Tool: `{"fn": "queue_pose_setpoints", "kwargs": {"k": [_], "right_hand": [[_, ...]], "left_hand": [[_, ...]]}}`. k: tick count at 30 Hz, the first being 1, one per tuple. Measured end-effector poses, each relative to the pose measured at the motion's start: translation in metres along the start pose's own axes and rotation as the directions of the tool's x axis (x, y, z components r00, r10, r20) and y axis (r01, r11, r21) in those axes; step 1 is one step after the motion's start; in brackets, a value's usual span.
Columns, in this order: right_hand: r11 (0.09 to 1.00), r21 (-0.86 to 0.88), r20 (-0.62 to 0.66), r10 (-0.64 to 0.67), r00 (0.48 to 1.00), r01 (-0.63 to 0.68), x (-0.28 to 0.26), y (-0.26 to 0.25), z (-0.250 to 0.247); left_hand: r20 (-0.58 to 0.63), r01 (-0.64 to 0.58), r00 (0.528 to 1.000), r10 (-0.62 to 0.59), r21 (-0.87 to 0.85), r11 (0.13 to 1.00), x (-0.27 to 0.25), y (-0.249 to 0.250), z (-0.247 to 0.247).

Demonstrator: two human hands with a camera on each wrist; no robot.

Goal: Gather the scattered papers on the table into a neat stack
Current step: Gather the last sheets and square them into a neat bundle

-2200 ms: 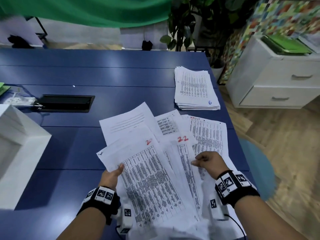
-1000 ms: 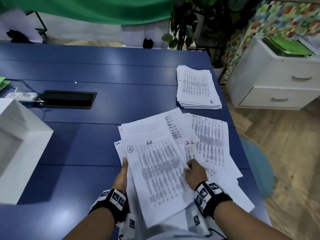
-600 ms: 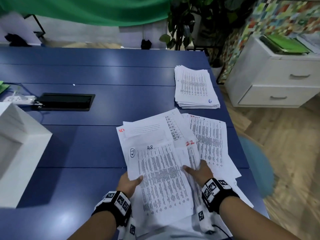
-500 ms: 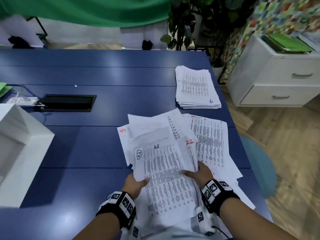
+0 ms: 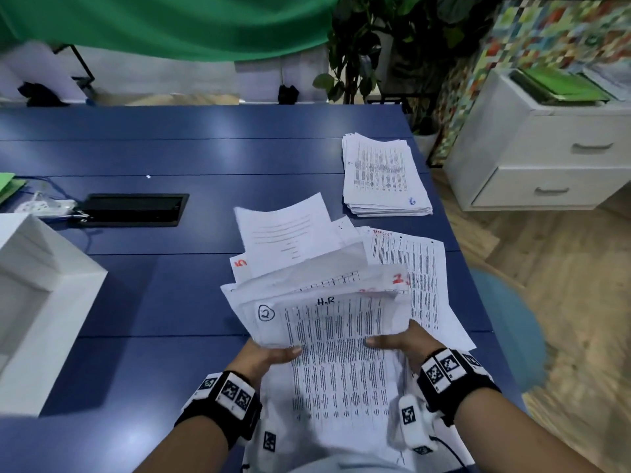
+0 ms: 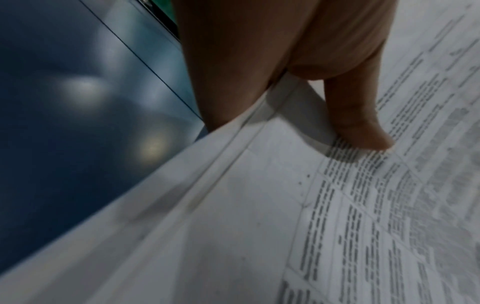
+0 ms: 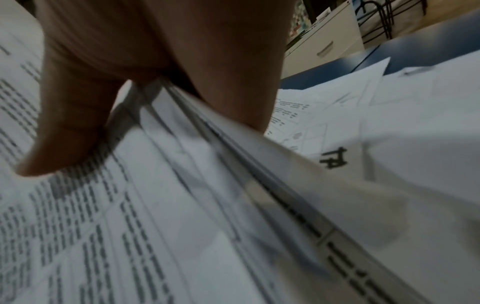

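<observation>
Holding a loose bundle of papers [image 5: 336, 339] from both sides, the person has the left hand [image 5: 264, 358] on its left edge and the right hand [image 5: 406, 339] on its right edge, near the table's [image 5: 164, 155] near right corner. Each grip is closed on the sheets: in the left wrist view the thumb [image 6: 361, 123] presses on the printed top page while the fingers go underneath the edge, and the right wrist view shows the same pinch, thumb [image 7: 67, 131] on top and several page edges fanned between thumb and fingers. The top sheet carries dense columns of print, a circled number at its upper left corner and handwritten letters at the top. The sheets are not squared; corners stick out behind the bundle, one with a red 5 [image 5: 241, 263], and another printed page [image 5: 415, 268] lies flat to the right, partly under the held ones. A separate, tidier stack [image 5: 384, 175] sits near the table's right edge, well apart from the hands. A black recessed panel [image 5: 133, 209] is set into the table toward the left, and a white box [image 5: 37, 302] stands at the left edge.
</observation>
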State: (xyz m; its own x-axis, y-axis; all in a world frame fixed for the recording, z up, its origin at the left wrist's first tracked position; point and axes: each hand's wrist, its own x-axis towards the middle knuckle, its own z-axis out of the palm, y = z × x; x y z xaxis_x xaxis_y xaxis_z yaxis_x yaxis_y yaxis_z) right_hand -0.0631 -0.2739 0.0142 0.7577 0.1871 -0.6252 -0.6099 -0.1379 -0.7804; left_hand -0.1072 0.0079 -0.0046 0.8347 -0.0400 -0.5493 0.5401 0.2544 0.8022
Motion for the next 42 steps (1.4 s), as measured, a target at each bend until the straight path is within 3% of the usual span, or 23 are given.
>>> {"fn": "queue_pose_setpoints", "kwargs": {"k": [6,10,12,15,18,23,25,27,31,34,39,42], "right_hand": [[0.98,0.154,0.223,-0.159,0.962,0.126,-0.02,-0.028,-0.006],[0.96,0.204,0.254,-0.243,0.936,0.193,-0.025,-0.036,-0.007],[0.963,0.172,0.186,-0.239,0.953,0.208,-0.029,-0.046,-0.002],[0.96,0.048,-0.087,-0.27,0.959,0.275,-0.034,-0.074,0.007],[0.902,-0.118,-0.147,-0.429,0.891,0.415,-0.039,-0.107,0.017],[0.691,0.033,-0.261,-0.691,0.674,0.722,-0.061,-0.147,0.035],[0.641,0.063,-0.242,-0.734,0.634,0.765,-0.064,-0.152,0.037],[0.673,0.069,-0.211,-0.712,0.67,0.736,-0.061,-0.145,0.034],[0.789,0.068,-0.173,-0.593,0.786,0.61,-0.044,-0.117,0.019],[0.846,0.08,-0.124,-0.516,0.848,0.527,-0.034,-0.103,0.012],[0.831,0.12,-0.023,-0.545,0.838,0.544,-0.033,-0.103,0.02],[0.825,0.151,0.021,-0.553,0.833,0.544,-0.032,-0.11,0.027]], "left_hand": [[0.007,0.001,1.0,-0.001,-0.024,1.0,0.009,0.007,-0.006],[0.007,-0.033,0.999,0.034,-0.047,0.998,0.01,0.02,-0.004],[0.026,-0.118,0.993,0.118,-0.01,0.993,-0.002,0.045,0.008],[-0.095,-0.268,0.96,0.264,-0.033,0.963,-0.012,0.082,0.021],[-0.169,-0.391,0.909,0.381,-0.03,0.92,-0.019,0.114,0.034],[-0.208,-0.61,0.769,0.604,0.04,0.791,-0.039,0.16,0.053],[-0.23,-0.636,0.744,0.627,0.04,0.77,-0.038,0.164,0.051],[-0.243,-0.632,0.744,0.623,0.047,0.773,-0.033,0.158,0.043],[-0.221,-0.522,0.826,0.518,0.048,0.852,-0.025,0.135,0.026],[-0.184,-0.516,0.834,0.521,0.078,0.853,-0.025,0.125,0.023],[-0.02,-0.548,0.834,0.551,0.07,0.833,-0.018,0.122,0.023],[0.014,-0.55,0.835,0.551,0.065,0.832,-0.016,0.126,0.035]]}}
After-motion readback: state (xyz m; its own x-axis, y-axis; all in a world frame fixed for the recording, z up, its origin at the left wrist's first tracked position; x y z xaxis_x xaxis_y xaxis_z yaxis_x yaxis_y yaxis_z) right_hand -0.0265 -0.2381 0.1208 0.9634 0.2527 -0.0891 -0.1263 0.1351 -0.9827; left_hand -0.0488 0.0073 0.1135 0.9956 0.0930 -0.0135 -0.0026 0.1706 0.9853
